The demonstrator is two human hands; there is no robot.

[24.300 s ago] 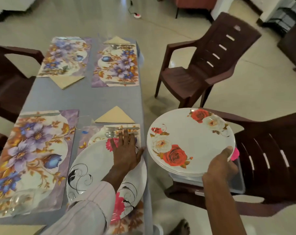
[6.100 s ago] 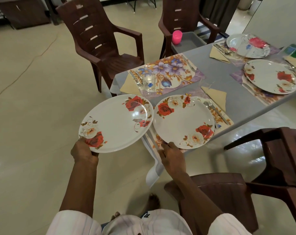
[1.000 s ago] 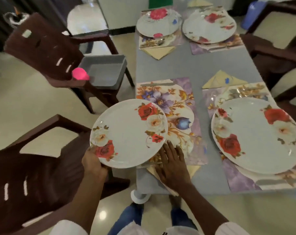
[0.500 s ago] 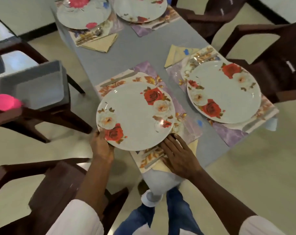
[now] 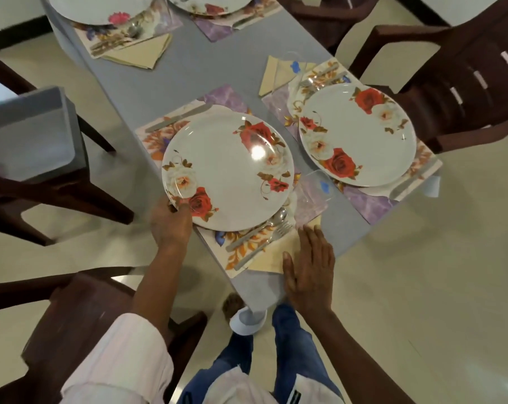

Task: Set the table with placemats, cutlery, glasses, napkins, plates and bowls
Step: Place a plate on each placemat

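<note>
The left hand (image 5: 171, 221) grips the plate (image 5: 228, 170) at its rim, setting it on the near placemat (image 5: 241, 243). The right hand (image 5: 309, 272), open, hovers by the napkin (image 5: 271, 256). Next, probably: let go, fetch bowls.

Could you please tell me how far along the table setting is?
Done: the right plate sits on its placemat, with napkin, cutlery and glass beside both near places. In hand: the left hand grips the near plate over the near placemat; the right hand is open. Left: no bowls are visible.
</note>
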